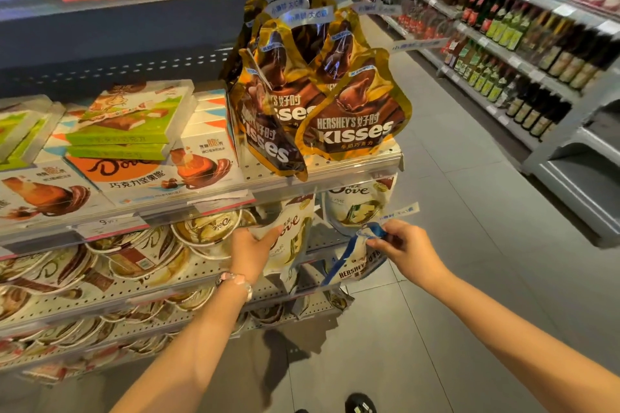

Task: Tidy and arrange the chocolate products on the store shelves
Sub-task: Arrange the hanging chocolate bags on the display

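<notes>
My left hand (250, 250) sits just left of centre, low in view, fingers and thumb pinching the top edge of a white Dove pouch (291, 238) on the second shelf down

My right hand (401, 241) at about 4 o'clock from centre, fingers curled, gripping the blue top of a white-and-blue Hershey's bag (355, 263); bag hangs below the hand at the shelf's outer end, just right of the pouch

A second Dove pouch (357, 206) stands behind, between the two hands and a little above them

Beaded bracelet (236, 280) on my left wrist

Up at 12 o'clock: cluster of gold-and-brown Kisses bags (349, 121), upright, leaning on each other, on the top shelf's right end (355, 163)

At 9 o'clock: flat Dove boxes (134, 171) with green boxes (124, 124) stacked on top

At 8 o'clock: round Dove tubs (208, 228) tipped on edge in rows

At 2 o'clock, across the aisle: bottles (503, 47) in rows

At 6 o'clock: grey tile floor (453, 312), black shoe tip (360, 404) at frame edge
</notes>
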Motion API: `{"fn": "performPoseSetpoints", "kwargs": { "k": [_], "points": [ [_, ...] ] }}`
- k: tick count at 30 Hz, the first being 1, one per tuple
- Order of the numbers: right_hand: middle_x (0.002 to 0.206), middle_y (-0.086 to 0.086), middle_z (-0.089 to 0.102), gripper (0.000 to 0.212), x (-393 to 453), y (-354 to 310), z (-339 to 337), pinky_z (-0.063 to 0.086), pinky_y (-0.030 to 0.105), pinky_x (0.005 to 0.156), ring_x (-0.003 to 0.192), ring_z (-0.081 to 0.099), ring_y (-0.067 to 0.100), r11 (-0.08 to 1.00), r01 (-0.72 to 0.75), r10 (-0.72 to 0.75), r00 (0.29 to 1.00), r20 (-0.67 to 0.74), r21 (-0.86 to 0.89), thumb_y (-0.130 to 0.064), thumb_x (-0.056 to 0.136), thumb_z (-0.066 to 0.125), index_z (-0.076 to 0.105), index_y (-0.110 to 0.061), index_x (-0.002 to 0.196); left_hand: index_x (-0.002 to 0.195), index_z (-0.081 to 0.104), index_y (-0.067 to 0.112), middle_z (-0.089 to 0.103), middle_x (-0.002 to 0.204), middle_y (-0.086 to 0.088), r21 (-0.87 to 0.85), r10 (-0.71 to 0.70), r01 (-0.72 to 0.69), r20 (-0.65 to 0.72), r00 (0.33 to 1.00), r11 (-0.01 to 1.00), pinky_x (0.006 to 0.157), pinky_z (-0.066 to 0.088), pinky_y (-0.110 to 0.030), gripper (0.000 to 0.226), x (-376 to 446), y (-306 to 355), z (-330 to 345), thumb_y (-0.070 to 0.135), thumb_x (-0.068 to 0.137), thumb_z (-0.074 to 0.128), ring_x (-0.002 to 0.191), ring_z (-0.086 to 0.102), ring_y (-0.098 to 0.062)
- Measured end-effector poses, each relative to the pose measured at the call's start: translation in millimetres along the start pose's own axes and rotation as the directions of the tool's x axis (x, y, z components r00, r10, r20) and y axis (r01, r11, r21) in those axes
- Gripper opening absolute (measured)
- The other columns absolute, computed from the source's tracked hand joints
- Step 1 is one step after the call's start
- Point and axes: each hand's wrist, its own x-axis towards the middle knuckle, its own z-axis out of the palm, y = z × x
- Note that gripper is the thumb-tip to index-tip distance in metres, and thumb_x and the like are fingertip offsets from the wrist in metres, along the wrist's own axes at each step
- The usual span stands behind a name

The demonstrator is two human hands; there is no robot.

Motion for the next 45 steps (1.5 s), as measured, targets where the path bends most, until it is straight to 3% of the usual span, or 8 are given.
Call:
{"fn": "performPoseSetpoints", "kwargs": {
  "k": [7,13,18,24,30,35,41,45],
  "points": [
    [0.08,0.012,0.058,0.019,-2,-5,-2,0.049,0.039,0.068,0.079,0.055,0.028,0.999,0.012,-0.011,1.0,0.008,-0.049,-0.02,0.085,0.067,0.056,-0.023,0.07,0.038,0.031,0.018,0.029,0.032,0.014,0.019,0.051,-0.05,-0.047,0.998,0.999,0.04,0.021,-0.022,0.059,14,7,15,0.014,0.077,0.075,0.032,0.022,-0.004],
    [0.084,-0.006,0.057,0.017,1,-12,0,0.049,0.018,0.065,0.083,0.056,0.014,0.999,0.035,-0.034,0.999,0.031,-0.03,-0.02,0.086,0.064,0.062,-0.003,0.087,0.038,0.027,0.016,0.024,0.024,0.01,0.088,0.049,-0.041,-0.088,0.995,0.995,0.035,0.019,-0.016,0.063,23,11,17,0.021,0.078,0.075,0.025,0.025,-0.009],
    [0.088,-0.005,0.061,0.019,3,-21,-2,0.053,0.018,0.068,0.087,0.06,0.012,0.997,0.078,-0.078,0.997,0.011,0.022,-0.019,0.086,0.064,0.054,-0.03,0.075,0.067,0.066,-0.002,0.066,0.065,-0.024,0.14,0.057,-0.047,-0.073,0.996,0.989,0.055,0.049,-0.045,0.065,28,-8,13,0.062,0.062,0.067,0.052,0.056,-0.021],
    [0.085,0.003,0.067,0.022,6,-36,-6,0.055,0.034,0.066,0.084,0.064,0.02,0.979,0.166,-0.168,0.986,-0.007,-0.12,-0.027,0.085,0.065,0.059,-0.013,0.07,0.106,0.065,0.005,0.068,0.095,-0.004,0.17,0.111,-0.098,-0.073,0.991,0.981,0.076,0.047,-0.026,0.034,11,7,8,0.02,0.078,0.075,0.089,0.063,-0.017],
    [0.085,-0.005,0.07,0.02,7,-73,-25,0.055,0.032,0.06,0.081,0.067,0.014,0.927,0.329,-0.342,0.939,-0.046,-0.179,-0.033,0.085,0.064,0.06,-0.021,0.07,0.117,0.054,0.004,0.06,0.102,-0.003,0.256,0.17,-0.143,-0.087,0.982,0.956,0.081,0.047,-0.028,0.048,-11,13,-16,0.015,0.076,0.075,0.097,0.058,-0.02],
    [0.092,-0.005,0.072,0.014,14,-114,-48,0.056,0.026,0.058,0.081,0.067,0.009,0.912,0.364,-0.391,0.91,-0.14,-0.187,-0.034,0.081,0.069,0.069,-0.021,0.077,0.108,0.061,0.013,0.063,0.086,0.004,0.537,0.252,-0.196,-0.032,0.967,0.821,0.061,0.048,-0.025,0.04,-30,44,-41,0.031,0.075,0.075,0.072,0.058,-0.013],
    [0.068,-0.003,0.069,0.025,27,-175,-81,0.048,0.028,0.051,0.062,0.062,0.01,0.872,0.442,-0.482,0.851,-0.21,-0.211,-0.036,0.076,0.072,0.068,-0.013,0.068,0.089,0.066,0.017,0.06,0.068,0.008,0.702,0.643,-0.512,0.101,0.759,0.495,0.051,0.047,-0.026,0.025,-54,135,-69,0.039,0.078,0.065,0.059,0.056,-0.013],
    [0.05,0.002,0.06,0.027,34,-215,-104,0.041,0.036,0.047,0.048,0.053,0.016,0.871,0.461,-0.492,0.826,-0.275,-0.172,-0.035,0.075,0.074,0.07,-0.01,0.065,0.098,0.063,0.012,0.061,0.081,0.0,0.76,0.861,-0.593,0.088,0.501,0.267,0.064,0.043,-0.027,0.026,-63,202,-90,0.032,0.083,0.058,0.074,0.05,-0.013]
  ]
}}
